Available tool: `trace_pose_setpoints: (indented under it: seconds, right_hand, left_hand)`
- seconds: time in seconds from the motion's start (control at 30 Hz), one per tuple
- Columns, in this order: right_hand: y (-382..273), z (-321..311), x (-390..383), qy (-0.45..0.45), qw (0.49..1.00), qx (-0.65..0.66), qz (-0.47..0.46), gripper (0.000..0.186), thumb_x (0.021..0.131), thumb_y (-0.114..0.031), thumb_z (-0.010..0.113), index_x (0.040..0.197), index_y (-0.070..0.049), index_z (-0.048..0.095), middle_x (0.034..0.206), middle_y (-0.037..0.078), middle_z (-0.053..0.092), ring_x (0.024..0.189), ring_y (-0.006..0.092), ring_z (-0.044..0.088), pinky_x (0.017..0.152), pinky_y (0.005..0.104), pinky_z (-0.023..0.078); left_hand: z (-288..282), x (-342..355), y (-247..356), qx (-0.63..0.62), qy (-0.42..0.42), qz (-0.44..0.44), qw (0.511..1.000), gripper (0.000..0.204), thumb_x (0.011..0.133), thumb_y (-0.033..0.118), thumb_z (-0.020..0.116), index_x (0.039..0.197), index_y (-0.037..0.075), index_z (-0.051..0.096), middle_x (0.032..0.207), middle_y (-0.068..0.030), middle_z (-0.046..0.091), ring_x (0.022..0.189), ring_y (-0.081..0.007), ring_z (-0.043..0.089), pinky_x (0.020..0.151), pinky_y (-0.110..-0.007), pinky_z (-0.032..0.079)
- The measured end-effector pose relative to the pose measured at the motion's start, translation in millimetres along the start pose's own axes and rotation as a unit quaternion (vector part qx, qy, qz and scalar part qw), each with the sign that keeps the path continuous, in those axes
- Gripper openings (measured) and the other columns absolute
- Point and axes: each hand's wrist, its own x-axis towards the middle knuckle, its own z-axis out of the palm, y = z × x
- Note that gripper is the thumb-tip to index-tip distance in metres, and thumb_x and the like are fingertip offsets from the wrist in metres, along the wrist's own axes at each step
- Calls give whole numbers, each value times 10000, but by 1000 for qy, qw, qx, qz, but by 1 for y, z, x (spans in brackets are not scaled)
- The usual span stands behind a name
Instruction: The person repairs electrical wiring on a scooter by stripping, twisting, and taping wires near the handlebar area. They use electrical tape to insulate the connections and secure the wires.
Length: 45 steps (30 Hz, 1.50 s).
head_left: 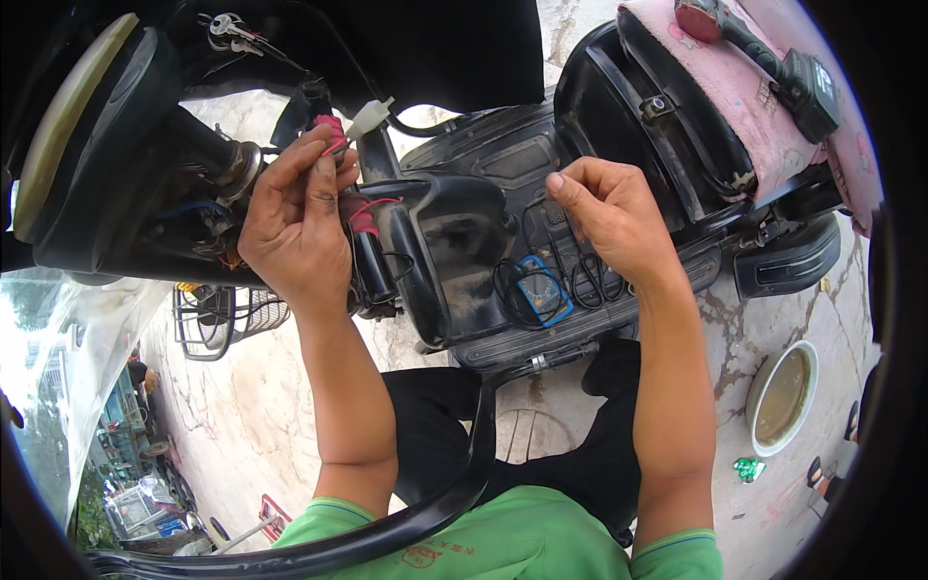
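Grey-white concrete ground, cracked and stained, spreads under everything I get through the head camera. Bright light at left, where a clear plastic sheet hangs; blurred clutter beyond it. Black vehicle stands across the middle, dusty.

Its seat fills the upper right, pink cloth draped over the far end. Ribbed footboard lies between seat and steering column, dirt worked into the tread. Wire basket shows at lower left of the column. White basin of murky liquid sits on the concrete, right side.

Power tool, red and black, rests on the cloth. I read the left hand as pinching, thumb against fingers, on a thin red wire beside the column. Right hand hangs above the footboard, fingers curled; whether it grips anything, I cannot tell.

Blue meter lies by the footboard's near edge, black leads looped alongside. Green scrap near the basin. Keys at upper left. White connector just beyond the left fingertips, red wire next to it.
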Motion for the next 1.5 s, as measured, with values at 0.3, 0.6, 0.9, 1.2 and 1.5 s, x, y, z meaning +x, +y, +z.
trace_pose_setpoints:
  seconds: [0.3,0.6,0.9,1.2,1.5]
  right_hand:
    - [-3,88,12,-75,988,15,-130,316,934,-71,711,1237,12,670,930,34,694,751,58,568,667,228,491]
    - [-5,116,23,-109,988,36,-104,156,943,-27,687,1089,15,723,867,7,651,743,49,572,656,223,474]
    - [-34,100,6,-74,972,-15,-222,119,887,-48,705,987,4,741,803,105,661,662,195,638,618,310,504]
    - [-58,102,8,-115,928,-109,-337,163,824,53,734,983,18,734,839,91,674,709,178,675,614,281,516]
    - [-47,95,-2,-87,972,5,-218,69,811,29,735,879,26,728,792,55,675,681,101,640,599,244,492]
  left_hand:
    - [-4,2,10,-12,-41,-31,999,200,985,-14,621,1173,-61,669,1213,-198,697,1030,-245,732,882,-317,627]
    - [-16,-4,6,94,-69,48,992,257,1048,19,494,1258,-85,600,1332,-223,630,1078,-280,714,920,-352,611]
    - [-46,-30,33,214,-2,121,969,191,956,-22,638,1138,-53,690,1173,-153,691,749,-68,613,610,-188,480]
    - [-34,-29,52,219,-122,54,966,259,817,-120,692,1053,-23,736,978,-146,734,840,-229,724,727,-284,564]
    - [-31,-32,30,211,-130,106,963,207,821,-75,741,1005,18,756,912,-116,715,775,-247,701,672,-300,549]
